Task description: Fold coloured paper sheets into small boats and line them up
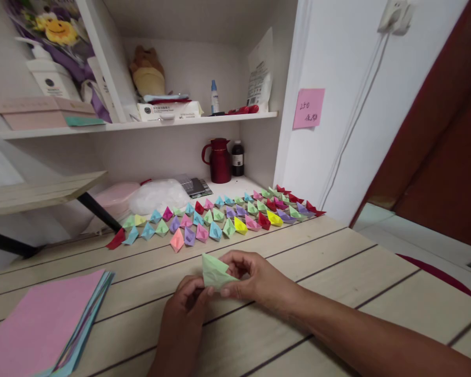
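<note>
Now your left hand (186, 306) pinches the lower left edge of the pale green folded paper (215, 272), while your right hand (253, 275) grips its right side! You have it over the slatted table (317, 256), nearer you than the rows of small paper boats (229, 228), the stack of coloured sheets (43, 324) off to the left.
</note>
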A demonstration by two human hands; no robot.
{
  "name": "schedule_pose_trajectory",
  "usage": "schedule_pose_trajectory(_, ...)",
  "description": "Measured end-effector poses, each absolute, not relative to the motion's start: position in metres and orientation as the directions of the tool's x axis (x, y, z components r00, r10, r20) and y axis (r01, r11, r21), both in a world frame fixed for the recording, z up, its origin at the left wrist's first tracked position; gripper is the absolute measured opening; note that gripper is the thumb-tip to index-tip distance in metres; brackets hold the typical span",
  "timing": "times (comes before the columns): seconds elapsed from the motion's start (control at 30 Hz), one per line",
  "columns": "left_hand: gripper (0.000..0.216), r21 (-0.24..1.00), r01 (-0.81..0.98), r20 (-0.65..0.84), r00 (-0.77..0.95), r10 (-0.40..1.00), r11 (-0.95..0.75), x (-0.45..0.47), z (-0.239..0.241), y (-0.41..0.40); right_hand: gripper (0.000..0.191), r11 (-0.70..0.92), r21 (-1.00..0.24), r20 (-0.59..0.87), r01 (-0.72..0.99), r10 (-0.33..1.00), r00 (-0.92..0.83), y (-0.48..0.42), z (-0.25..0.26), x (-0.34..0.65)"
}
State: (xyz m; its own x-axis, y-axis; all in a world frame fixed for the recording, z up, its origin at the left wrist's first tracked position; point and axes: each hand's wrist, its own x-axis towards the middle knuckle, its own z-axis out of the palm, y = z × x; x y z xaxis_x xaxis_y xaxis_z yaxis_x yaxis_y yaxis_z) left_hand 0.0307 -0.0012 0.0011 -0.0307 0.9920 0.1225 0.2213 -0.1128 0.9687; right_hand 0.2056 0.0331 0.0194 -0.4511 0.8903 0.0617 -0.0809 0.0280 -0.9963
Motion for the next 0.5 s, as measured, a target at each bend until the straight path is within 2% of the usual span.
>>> schedule_pose_trajectory(0.07,0.021,0.970,0.227,0.101,-0.054,0.993,-0.087,0.033,0.003,-0.003,0.038,0.034,-0.997,0.061,-0.070,0.902,-0.428,0.032,0.018,0.204)
schedule_pose_trajectory(0.23,0.028,0.989,0.142,-0.009,-0.209,0.978,0.039,0.037,0.008,-0.007,0.045,-0.064,-0.975,0.022,-0.211,0.925,-0.378,0.031,0.014,0.199)
schedule_pose_trajectory(0.37,0.028,0.990,0.126,-0.042,-0.222,0.974,0.071,0.034,0.013,-0.008,0.043,-0.121,-0.952,-0.002,-0.280,0.920,-0.391,0.029,0.012,0.197)
schedule_pose_trajectory(0.5,0.028,0.996,0.070,-0.032,-0.203,0.979,0.047,0.033,0.012,-0.008,0.043,-0.130,-0.954,-0.006,-0.269,0.909,-0.416,0.029,0.010,0.196)
